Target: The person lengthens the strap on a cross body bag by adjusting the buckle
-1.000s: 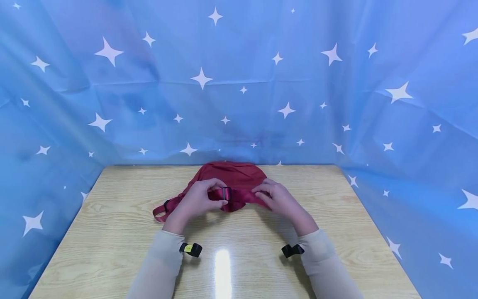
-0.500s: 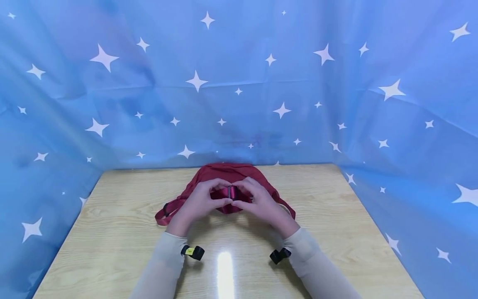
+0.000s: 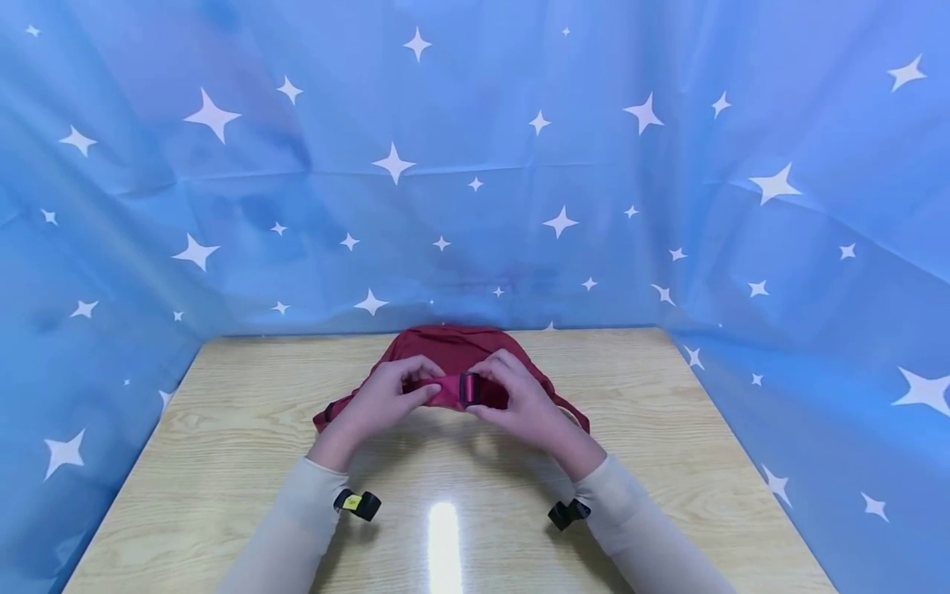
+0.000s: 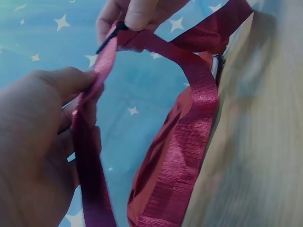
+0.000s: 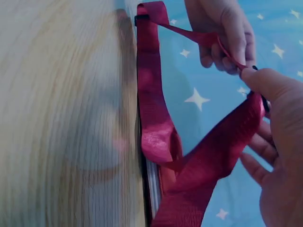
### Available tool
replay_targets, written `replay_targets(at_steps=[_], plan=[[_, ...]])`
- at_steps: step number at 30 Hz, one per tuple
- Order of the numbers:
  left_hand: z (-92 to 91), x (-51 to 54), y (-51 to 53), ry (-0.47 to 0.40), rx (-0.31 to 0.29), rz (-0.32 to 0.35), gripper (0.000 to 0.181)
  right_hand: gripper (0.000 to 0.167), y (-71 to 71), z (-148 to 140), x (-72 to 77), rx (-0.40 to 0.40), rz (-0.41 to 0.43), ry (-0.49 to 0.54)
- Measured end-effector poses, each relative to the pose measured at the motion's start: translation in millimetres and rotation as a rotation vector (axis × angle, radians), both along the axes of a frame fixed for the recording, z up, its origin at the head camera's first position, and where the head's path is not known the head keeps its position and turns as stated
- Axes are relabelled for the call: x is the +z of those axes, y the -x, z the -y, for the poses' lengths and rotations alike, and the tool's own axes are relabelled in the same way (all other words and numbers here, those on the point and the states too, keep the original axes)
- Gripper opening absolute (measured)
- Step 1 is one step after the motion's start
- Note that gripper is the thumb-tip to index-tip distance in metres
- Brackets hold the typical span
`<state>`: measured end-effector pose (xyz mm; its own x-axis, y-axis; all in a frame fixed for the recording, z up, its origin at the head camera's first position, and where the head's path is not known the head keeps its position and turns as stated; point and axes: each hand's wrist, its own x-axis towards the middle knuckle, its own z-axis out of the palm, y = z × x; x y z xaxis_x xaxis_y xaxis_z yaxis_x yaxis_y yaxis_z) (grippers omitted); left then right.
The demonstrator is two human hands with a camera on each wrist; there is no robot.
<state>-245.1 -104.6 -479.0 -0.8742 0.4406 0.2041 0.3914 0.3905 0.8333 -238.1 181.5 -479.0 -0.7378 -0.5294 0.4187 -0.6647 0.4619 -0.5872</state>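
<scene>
A dark red bag [image 3: 453,345] lies at the back of the table, its red webbing strap [image 3: 447,392] raised in front of it. My left hand [image 3: 382,398] pinches this strap between thumb and fingers, left of a black slide buckle [image 3: 470,388]. At the buckle's right side, my right hand [image 3: 525,412] grips its edges with thumb and fingertips. In the left wrist view, the strap [image 4: 90,156] runs down past my left fingers. The right wrist view has the buckle [image 5: 266,103] partly hidden behind my right thumb.
The wooden table [image 3: 245,478] ends at a blue star-patterned curtain [image 3: 475,206] at the back and sides. Another strap of the bag [image 3: 571,412] trails right, behind my right wrist. A second black adjuster [image 5: 142,20] sits on the lower strap.
My left hand has let go of the buckle and shifted left along the strap. My right hand has come in from the strap's right part and now holds the buckle, which sits slightly further right.
</scene>
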Motion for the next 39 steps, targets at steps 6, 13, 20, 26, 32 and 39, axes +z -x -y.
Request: replay_targets(at_steps=[6, 13, 20, 26, 32, 39], plan=[[-7.2, -3.1, -6.0, -0.059, -0.024, 0.002, 0.011, 0.052, -9.2, 1, 3.4, -0.060, -0.066, -0.146], [-17.8, -7.3, -13.2, -0.125, -0.014, 0.016, 0.010, 0.052, -17.0, 4, 6.0, -0.015, 0.014, -0.105], [-24.1, -6.4, -16.6, -0.191, -0.057, 0.102, 0.013, 0.054, -21.0, 4, 10.3, 0.053, 0.030, -0.068], [-19.2, -4.5, -16.6, -0.124, -0.083, 0.087, 0.020, 0.058, -22.3, -1, 11.7, 0.048, 0.041, -0.008], [-4.3, -7.3, -17.1, -0.033, -0.040, 0.021, 0.005, 0.058, -22.3, -5, 12.0, 0.044, 0.070, 0.005], [-6.2, -5.5, -17.4, -0.053, -0.091, 0.031, 0.007, 0.055, -23.2, -4, 14.4, 0.080, 0.101, 0.006]])
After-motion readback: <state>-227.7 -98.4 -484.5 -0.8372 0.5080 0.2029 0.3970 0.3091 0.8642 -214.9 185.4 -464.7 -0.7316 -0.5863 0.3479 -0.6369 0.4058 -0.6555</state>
